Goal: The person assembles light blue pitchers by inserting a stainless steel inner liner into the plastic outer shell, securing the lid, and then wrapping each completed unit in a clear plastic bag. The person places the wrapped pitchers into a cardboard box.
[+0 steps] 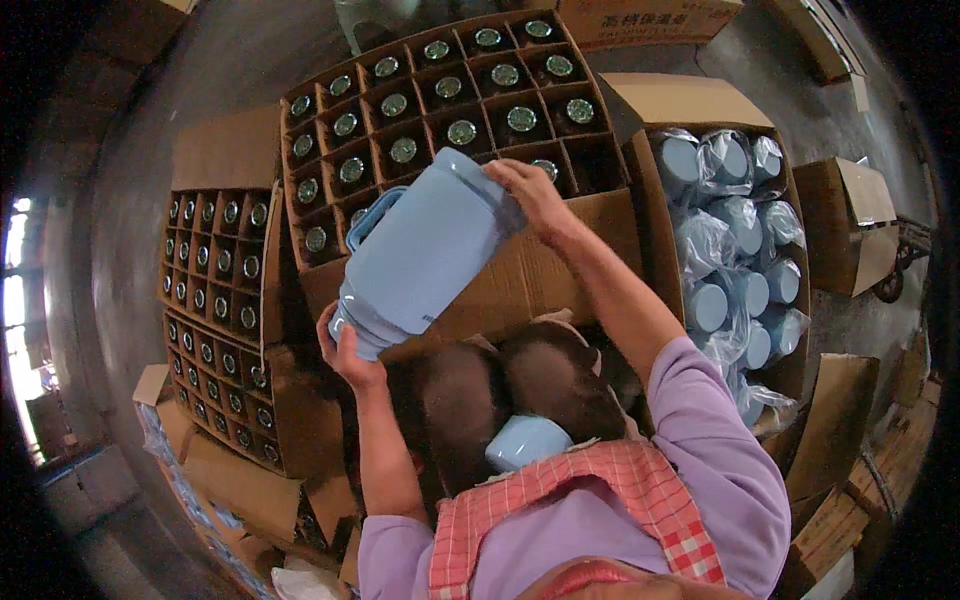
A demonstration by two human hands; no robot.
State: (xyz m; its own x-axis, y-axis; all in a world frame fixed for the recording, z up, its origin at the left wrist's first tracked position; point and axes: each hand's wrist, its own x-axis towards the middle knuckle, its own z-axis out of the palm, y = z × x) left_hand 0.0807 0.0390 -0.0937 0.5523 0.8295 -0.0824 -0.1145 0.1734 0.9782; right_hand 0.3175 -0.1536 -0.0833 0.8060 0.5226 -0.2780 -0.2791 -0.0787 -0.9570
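Observation:
A large light blue thermos jug [430, 250] with a side handle is tilted in front of me, its wide end up and to the right. My left hand [352, 362] grips its narrower end at the lower left. At the wide end, the fingers of my right hand [535, 200] are wrapped round the rim. What lies inside the jug is hidden. A light blue cup-shaped piece [527, 442] rests on my lap against the checked apron [560, 480].
Beyond the jug, a divided carton [540, 270] holds several round, greenish glassy-topped pieces. Similar cartons [285, 400] are stacked at left. On the right, an open carton [690, 100] contains blue jug bodies in clear plastic. Another cardboard box [840, 225] stands farther right.

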